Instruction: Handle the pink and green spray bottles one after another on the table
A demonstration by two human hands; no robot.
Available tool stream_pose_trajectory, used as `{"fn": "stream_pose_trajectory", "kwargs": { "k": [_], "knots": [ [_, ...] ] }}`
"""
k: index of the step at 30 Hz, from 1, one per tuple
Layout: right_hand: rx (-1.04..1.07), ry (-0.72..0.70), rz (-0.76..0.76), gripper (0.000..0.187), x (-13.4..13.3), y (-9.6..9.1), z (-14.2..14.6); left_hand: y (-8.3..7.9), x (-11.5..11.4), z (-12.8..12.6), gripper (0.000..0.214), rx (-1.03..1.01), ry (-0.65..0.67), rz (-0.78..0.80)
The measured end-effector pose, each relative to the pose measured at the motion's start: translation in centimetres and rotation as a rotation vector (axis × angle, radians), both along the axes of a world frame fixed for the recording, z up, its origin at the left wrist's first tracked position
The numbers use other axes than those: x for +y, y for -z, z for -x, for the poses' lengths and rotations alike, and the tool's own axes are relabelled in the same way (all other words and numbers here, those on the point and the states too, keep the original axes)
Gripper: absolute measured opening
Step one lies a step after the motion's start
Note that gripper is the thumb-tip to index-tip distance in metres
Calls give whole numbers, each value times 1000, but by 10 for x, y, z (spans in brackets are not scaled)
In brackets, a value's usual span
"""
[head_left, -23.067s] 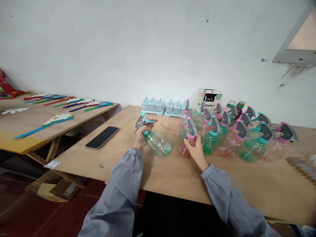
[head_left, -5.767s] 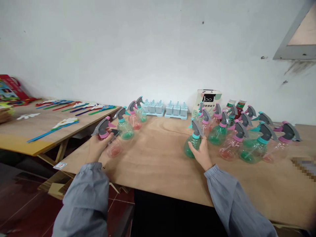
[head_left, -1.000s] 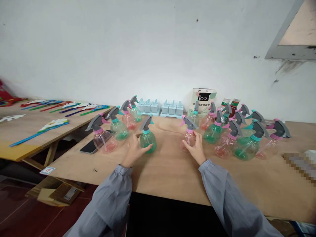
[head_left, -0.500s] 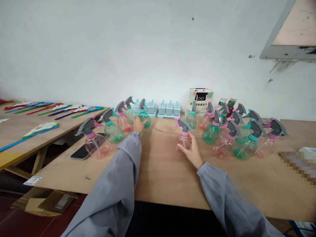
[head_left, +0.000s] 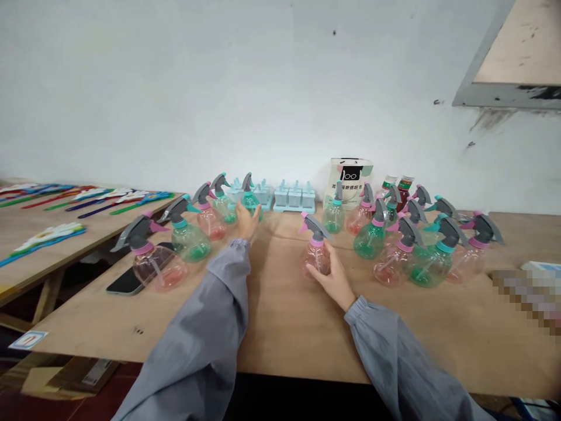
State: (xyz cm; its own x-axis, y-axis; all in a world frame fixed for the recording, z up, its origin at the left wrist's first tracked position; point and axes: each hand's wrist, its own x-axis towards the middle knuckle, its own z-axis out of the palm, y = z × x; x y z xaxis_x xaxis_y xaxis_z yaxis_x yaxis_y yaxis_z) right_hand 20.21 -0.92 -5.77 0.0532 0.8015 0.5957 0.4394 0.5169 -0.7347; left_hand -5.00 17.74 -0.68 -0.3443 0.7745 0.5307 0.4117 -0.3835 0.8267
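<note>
My left hand [head_left: 248, 223] reaches to the back of the table and is around the lower body of a green spray bottle [head_left: 249, 199], thumb on its right side. The far fingers are partly hidden. Nearer the middle, my right hand [head_left: 333, 273] grips a clear pink spray bottle [head_left: 314, 252] with a grey trigger head and pink collar. Its thumb lies across the front and the fingers are on the right side. Both bottles are upright. Left of my left arm stand more spray bottles, among them a pink one [head_left: 164, 272] and a green one [head_left: 189, 241].
Several spray bottles, including a green one [head_left: 432, 264], crowd the right side. Pale blue popsicle moulds [head_left: 294, 197] and a printed paper bag [head_left: 349, 184] line the wall. A phone [head_left: 127, 282] lies at left. Another table [head_left: 99, 229] holds felt-like flower shapes.
The green bottle has shifted slightly back toward the wall with my left hand. My right hand stays on the pink bottle. The view has swung a little to the right.
</note>
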Motion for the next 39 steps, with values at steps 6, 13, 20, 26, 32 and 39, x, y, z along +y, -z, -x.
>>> {"fn": "stream_pose_trajectory", "kwargs": {
  "k": [6, 13, 20, 26, 32, 39],
  "knots": [
    [4, -32, 31, 81, 0, 2, 6, 13, -102, -36, 77, 51, 639, -134],
    [-259, -137, -4, 86, -19, 4, 30, 2, -168, -55, 97, 80, 631, -7],
    [-59, 228, -151, 61, 49, -29, -6, -9, -166, -40, 57, -211, 635, 52],
    [-23, 611, -14, 81, 154, -46, -46, -22, -173, -30, 39, -278, 698, 66],
    [7, 633, 99, 91, 182, -34, -48, -27, -175, -25, 33, -509, 717, 182],
    [12, 346, -39, 83, 129, -11, -33, -26, -173, -18, 44, -650, 813, 261]
  ]
}}
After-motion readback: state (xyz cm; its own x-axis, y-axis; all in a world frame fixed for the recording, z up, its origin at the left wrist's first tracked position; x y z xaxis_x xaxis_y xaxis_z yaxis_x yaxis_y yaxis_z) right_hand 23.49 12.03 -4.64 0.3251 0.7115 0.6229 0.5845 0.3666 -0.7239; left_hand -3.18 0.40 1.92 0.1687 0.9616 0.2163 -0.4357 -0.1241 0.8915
